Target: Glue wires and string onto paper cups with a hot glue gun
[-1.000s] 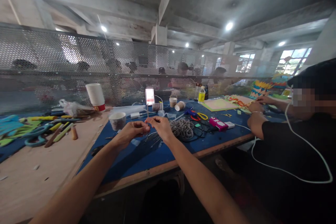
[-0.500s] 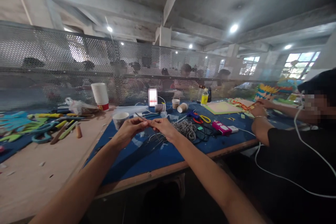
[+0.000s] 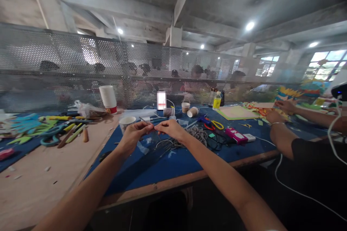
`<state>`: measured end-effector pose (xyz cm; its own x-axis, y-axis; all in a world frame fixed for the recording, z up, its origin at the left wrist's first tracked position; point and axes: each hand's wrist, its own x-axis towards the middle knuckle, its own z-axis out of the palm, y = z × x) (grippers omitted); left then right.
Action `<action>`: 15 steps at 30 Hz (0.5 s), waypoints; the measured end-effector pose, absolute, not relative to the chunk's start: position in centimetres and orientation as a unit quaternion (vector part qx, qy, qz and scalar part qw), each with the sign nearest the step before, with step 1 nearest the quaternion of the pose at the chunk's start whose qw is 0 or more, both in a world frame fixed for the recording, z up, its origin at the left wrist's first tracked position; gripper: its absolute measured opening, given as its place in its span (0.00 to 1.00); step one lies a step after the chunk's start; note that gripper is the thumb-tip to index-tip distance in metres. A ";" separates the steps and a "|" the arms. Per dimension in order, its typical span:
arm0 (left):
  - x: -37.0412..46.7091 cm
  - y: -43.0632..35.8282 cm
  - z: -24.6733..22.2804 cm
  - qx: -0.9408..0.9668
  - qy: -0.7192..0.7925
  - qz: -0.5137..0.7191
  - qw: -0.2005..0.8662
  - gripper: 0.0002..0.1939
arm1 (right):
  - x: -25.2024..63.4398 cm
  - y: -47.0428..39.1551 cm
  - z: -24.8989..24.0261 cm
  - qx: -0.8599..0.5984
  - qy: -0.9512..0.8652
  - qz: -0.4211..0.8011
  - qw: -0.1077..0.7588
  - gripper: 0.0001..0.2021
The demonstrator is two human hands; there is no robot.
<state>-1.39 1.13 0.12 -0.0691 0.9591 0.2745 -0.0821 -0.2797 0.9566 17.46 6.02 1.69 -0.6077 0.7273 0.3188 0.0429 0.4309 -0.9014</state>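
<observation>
Above the blue mat [image 3: 151,173], my left hand [image 3: 135,133] pinches a thin dark strand [image 3: 141,119] whose end sticks up past the fingers. My right hand [image 3: 170,130] is closed in a pinch close beside the left fingertips; what it holds is too small to tell. Beneath and to the right of my right hand lies a tangled heap of grey cord [image 3: 199,136]. A white paper cup [image 3: 127,122] stands just behind my left hand. A spool of cord [image 3: 168,112] sits behind my right hand.
Scissors with yellow handles [image 3: 217,125], a magenta box [image 3: 235,135] and a yellow bottle [image 3: 217,101] are on the right. Stacked cups [image 3: 107,99] and teal scissors [image 3: 51,137] are at the left. A co-worker's hands [image 3: 279,113] work at the far right.
The view has turned slightly left, so the table things appear further right. My hands remain pinched close together, with the fingertips now a little apart.
</observation>
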 end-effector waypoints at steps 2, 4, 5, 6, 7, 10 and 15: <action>-1.2 1.1 0.1 0.533 0.420 0.606 0.415 0.13 | 17.3 6.3 1.3 -0.251 -0.773 0.438 0.385 0.16; -1.0 1.1 0.1 0.530 0.429 0.611 0.401 0.14 | 17.1 6.5 0.7 -0.254 -0.777 0.403 0.411 0.14; -0.9 1.1 0.1 0.526 0.435 0.615 0.395 0.14 | 17.0 6.6 0.5 -0.258 -0.777 0.387 0.423 0.13; -0.7 1.1 0.1 0.522 0.440 0.618 0.389 0.15 | 17.0 6.6 0.3 -0.264 -0.777 0.370 0.435 0.13; -0.6 1.2 0.0 0.520 0.444 0.622 0.382 0.15 | 16.9 6.5 0.1 -0.270 -0.779 0.348 0.446 0.12; -0.4 1.4 -0.3 0.514 0.449 0.637 0.358 0.14 | 17.0 5.9 -0.3 -0.282 -0.807 0.233 0.464 0.10; -0.3 1.4 -0.5 0.443 0.451 0.653 0.417 0.13 | 17.3 4.5 -0.3 -0.248 -0.864 0.007 0.438 0.08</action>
<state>-0.26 1.37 -0.48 -0.2603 0.9440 0.2029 -0.1454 -0.2461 0.9583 17.31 4.47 -0.28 -0.4940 0.4350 0.7528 0.4225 0.8768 -0.2294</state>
